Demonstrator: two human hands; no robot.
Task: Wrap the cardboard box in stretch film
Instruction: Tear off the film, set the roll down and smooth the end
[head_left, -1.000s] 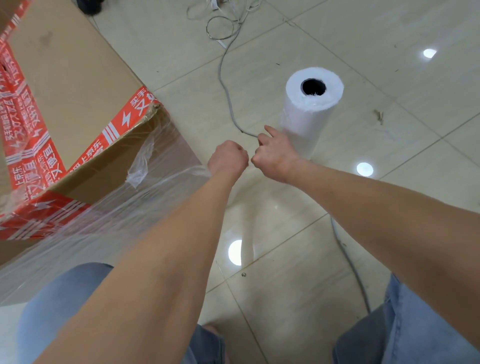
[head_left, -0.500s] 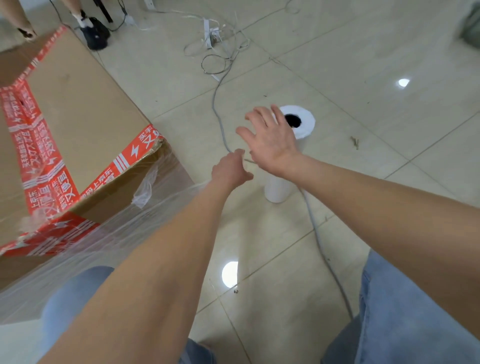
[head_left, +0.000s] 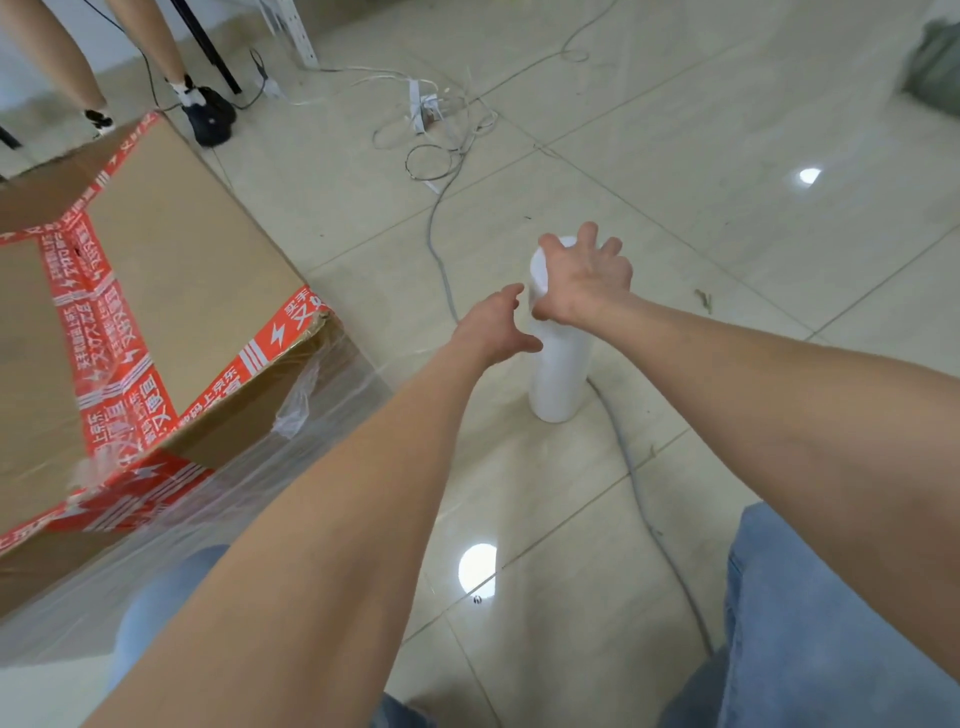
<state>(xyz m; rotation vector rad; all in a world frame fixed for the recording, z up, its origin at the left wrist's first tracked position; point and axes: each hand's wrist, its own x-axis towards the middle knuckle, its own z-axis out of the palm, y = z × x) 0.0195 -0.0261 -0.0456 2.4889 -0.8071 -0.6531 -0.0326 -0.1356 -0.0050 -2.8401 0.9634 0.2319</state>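
Both hands are open. The right hand (head_left: 584, 280) spreads over the top of the film roll (head_left: 558, 384), upright on the floor beside the box (head_left: 182, 270). The left hand (head_left: 493, 327) reaches its side. Best bet: grip firmly and keep the film taut.

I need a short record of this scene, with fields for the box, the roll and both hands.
box: cardboard box, red tape, clear film on its near side
roll: film roll, upright on the floor
right: right hand, fingers spread over the roll's top
left: left hand, open, beside the roll
other: grey cable on the floor
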